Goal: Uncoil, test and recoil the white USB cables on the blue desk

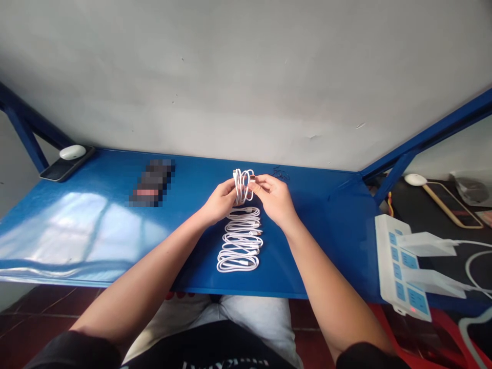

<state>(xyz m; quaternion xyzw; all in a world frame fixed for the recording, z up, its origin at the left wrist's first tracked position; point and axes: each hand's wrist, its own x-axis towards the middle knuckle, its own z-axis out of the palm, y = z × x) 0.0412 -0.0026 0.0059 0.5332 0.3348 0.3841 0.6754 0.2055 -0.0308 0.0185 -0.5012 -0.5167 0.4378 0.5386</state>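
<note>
Both hands hold one coiled white cable (242, 185) up over the far middle part of the blue table. My left hand (222, 201) is closed on the coil's left side. On the right side, the thumb and fingers of my right hand (273, 197) pinch the coil near a metal connector. Below the hands, several coiled white cables (240, 246) lie on the table in an overlapping column that runs toward the front edge.
The blue table (326, 241) meets a grey wall. At its left are a pixelated dark object (152, 182) and a black tray (61, 168) with a white mouse-like object (73, 152). Thin dark strands (281, 173) lie behind my right hand. A power strip (400, 266) with white plugs stands right.
</note>
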